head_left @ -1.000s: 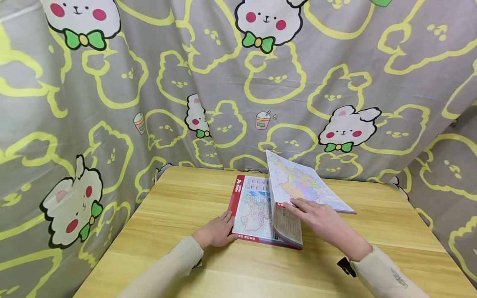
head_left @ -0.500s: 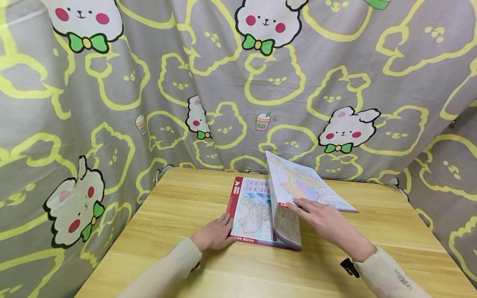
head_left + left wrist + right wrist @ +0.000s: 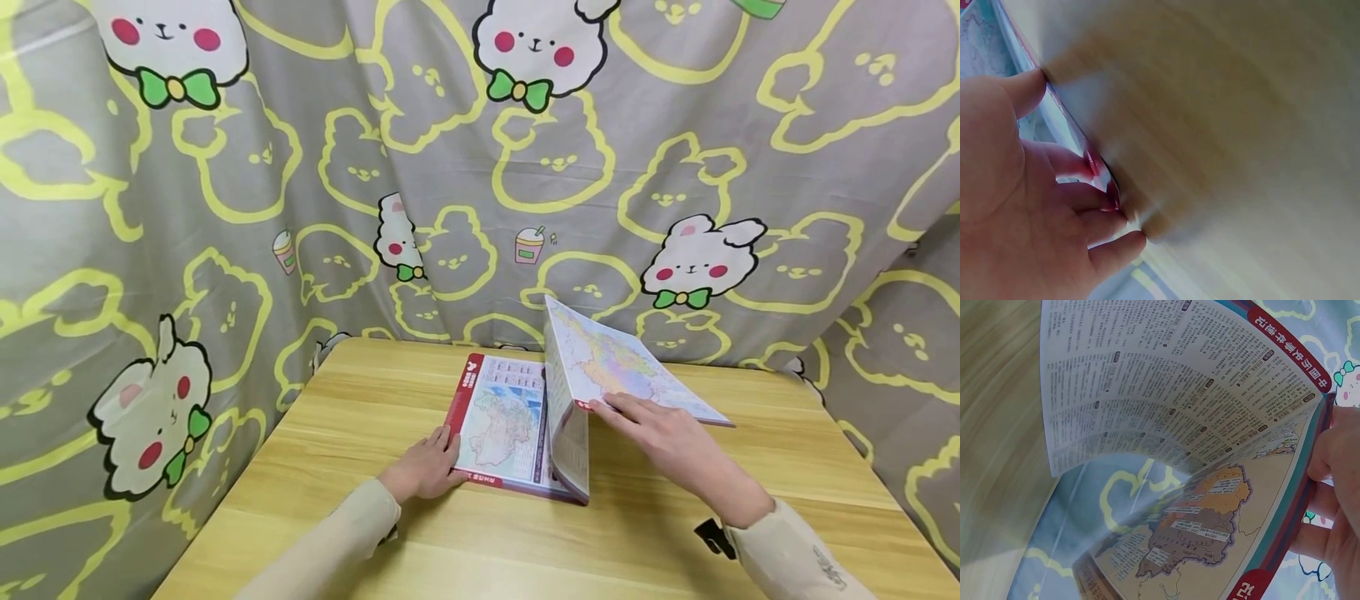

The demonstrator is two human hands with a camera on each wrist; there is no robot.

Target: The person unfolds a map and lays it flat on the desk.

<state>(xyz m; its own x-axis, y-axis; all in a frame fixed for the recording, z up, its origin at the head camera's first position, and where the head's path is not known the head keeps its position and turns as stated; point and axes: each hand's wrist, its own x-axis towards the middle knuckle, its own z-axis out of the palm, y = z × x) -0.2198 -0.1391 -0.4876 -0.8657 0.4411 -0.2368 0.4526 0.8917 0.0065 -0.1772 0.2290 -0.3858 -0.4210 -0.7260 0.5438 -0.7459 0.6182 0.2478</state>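
Observation:
A folded map (image 3: 501, 433) with a red border lies partly flat on the wooden table, and its right-hand panel (image 3: 611, 354) is raised at a slant. My left hand (image 3: 422, 465) rests at the lower left corner; in the left wrist view its fingertips (image 3: 1137, 240) touch the map's edge and the table. My right hand (image 3: 675, 437) pinches the near edge of the raised panel between thumb and fingers. Seen from the right wrist, a curved text panel (image 3: 1160, 387) and a panel with a coloured map (image 3: 1204, 519) spread apart in a V.
The wooden table (image 3: 337, 392) extends on both sides of the map. Behind it and at both sides hangs a grey curtain (image 3: 465, 133) with yellow outlines and white rabbits; the raised panel's far corner stands close in front of it.
My right hand has moved to the right with the raised panel, widening the gap. The flat part and my left hand have shifted slightly left, showing more of the printed surface.

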